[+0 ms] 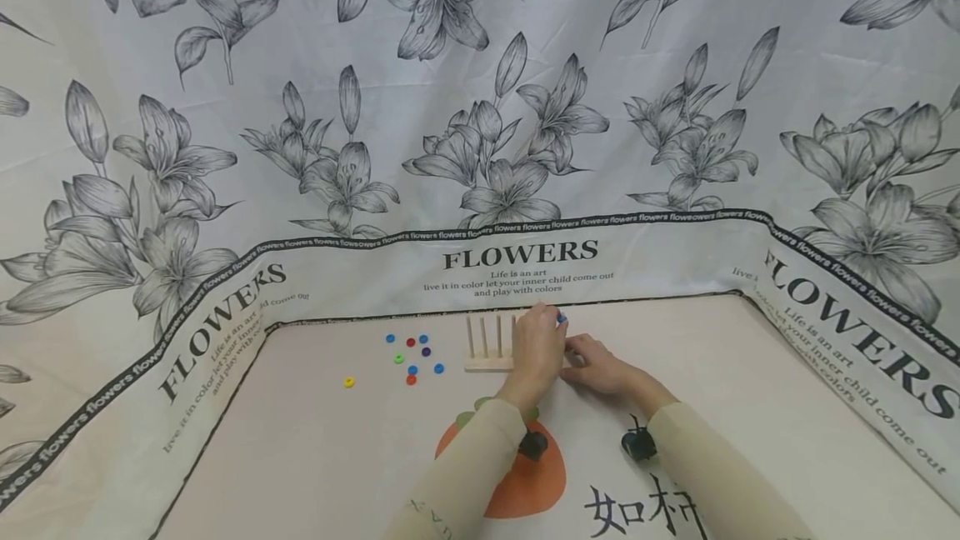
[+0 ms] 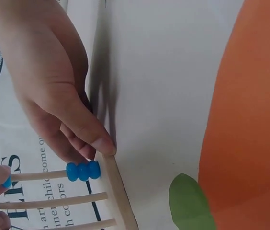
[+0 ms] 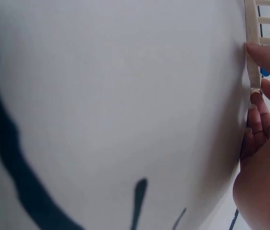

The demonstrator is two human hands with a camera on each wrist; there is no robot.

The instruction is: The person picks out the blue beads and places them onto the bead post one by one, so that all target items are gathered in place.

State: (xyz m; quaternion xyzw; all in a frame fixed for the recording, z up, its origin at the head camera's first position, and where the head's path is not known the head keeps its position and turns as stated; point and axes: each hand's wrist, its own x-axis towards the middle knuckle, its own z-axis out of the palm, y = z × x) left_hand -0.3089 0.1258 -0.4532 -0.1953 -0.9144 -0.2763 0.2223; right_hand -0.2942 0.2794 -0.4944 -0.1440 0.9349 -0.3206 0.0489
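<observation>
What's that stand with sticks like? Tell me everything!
The stand looks like pale wood: a straight base with thin sticks in a row. In the head view, the left hand hides part of it, so I can't count every stick. It stands upright on the tabletop. Three blue beads sit at the bottom of the right end stick; the left hand holds another bead at its tip. The right hand grips the base's right end.

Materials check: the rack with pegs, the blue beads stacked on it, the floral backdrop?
Rack: looks like bare light wood, smooth and matte; pale tan colour on base and pegs.
Stacked blue beads: probably plastic, smooth with a slight sheen; evenly coloured and rounded. Painted wood can't be excluded.
Floral backdrop: likely printed fabric; soft creases. Fibre can't be told.
</observation>
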